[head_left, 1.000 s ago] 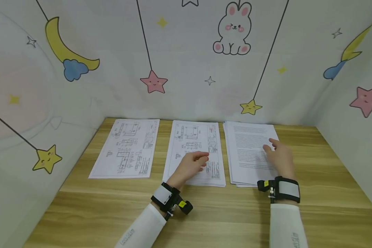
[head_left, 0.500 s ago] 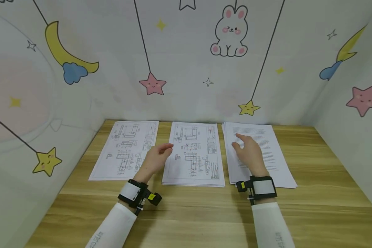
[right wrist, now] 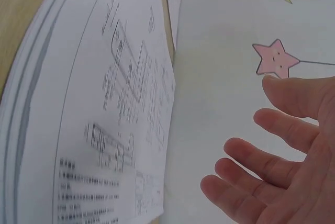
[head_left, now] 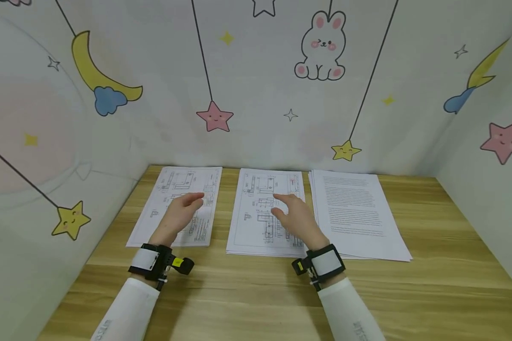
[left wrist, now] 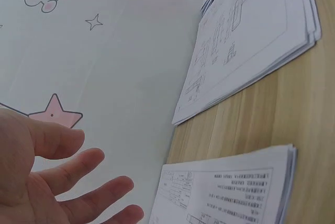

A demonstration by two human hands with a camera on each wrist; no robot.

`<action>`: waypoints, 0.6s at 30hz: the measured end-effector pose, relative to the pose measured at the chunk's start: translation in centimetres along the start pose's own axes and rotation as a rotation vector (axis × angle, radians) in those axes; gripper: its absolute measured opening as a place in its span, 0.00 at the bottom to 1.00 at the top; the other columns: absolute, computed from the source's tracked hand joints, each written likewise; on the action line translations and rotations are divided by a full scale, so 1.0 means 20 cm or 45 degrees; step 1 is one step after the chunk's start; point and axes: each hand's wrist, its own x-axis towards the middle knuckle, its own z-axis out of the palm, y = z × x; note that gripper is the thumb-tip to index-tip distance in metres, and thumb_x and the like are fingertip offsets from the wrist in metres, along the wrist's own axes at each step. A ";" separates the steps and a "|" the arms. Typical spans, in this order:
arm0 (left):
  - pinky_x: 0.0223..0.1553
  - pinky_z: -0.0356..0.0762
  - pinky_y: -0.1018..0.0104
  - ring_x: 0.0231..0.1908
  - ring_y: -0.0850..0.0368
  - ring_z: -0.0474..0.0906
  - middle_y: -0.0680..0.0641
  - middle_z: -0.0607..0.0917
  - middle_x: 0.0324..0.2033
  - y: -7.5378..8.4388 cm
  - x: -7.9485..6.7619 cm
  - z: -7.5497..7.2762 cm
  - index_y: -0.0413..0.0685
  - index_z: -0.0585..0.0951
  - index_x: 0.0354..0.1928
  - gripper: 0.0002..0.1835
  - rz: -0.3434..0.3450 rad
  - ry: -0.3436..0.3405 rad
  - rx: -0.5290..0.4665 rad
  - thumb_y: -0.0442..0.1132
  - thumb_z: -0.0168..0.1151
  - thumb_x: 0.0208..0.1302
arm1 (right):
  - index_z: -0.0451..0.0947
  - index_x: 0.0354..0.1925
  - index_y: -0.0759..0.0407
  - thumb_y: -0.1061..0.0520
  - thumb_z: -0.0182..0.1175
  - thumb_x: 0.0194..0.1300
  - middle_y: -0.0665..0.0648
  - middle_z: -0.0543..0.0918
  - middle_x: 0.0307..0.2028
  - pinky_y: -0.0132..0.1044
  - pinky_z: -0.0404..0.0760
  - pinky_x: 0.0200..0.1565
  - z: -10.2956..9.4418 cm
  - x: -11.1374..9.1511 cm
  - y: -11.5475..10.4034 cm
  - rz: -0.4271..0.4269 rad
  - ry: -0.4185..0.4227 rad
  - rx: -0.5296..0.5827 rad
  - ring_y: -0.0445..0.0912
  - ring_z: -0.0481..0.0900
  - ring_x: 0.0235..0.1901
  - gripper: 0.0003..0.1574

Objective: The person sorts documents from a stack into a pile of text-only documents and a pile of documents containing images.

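Observation:
My left hand (head_left: 177, 215) hovers over the left stack of drawing sheets (head_left: 147, 229), its fingers loosely spread in the left wrist view. Above the middle stack of drawing sheets (head_left: 248, 237) is my right hand (head_left: 296, 218), with relaxed, parted fingers and nothing held. Both wrist views show a gap between fingers and paper. Technical line drawings cover the top sheets of these two stacks. To the right lies a stack of text pages (head_left: 354, 208), printed in lines, its lower sheets jutting out slightly. The hands hide parts of the drawings.
The three stacks lie side by side on a wooden table (head_left: 247, 293), close to the back wall (head_left: 260, 137). Side walls (head_left: 486, 199) with cartoon prints bound the table on the left and right. Each wrist carries a strapped camera (head_left: 183, 265).
My left hand has moved left from the middle stack to the left one. My right hand has gone left from the text pages to the middle stack. The papers stay in place.

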 end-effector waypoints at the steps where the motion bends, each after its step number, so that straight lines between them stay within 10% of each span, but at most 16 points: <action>1: 0.64 0.60 0.40 0.65 0.39 0.62 0.38 0.68 0.65 -0.01 0.00 -0.01 0.45 0.66 0.66 0.27 -0.012 -0.005 -0.002 0.51 0.45 0.70 | 0.73 0.60 0.56 0.50 0.58 0.63 0.63 0.77 0.58 0.53 0.76 0.55 0.02 0.00 -0.02 -0.016 -0.010 0.005 0.56 0.74 0.57 0.27; 18: 0.60 0.59 0.36 0.64 0.31 0.56 0.29 0.58 0.67 -0.18 0.01 -0.14 0.42 0.60 0.69 0.29 -0.159 0.128 0.229 0.47 0.43 0.69 | 0.59 0.68 0.58 0.53 0.56 0.64 0.63 0.73 0.61 0.48 0.75 0.57 0.33 0.04 -0.34 -0.258 -0.275 0.076 0.53 0.73 0.59 0.37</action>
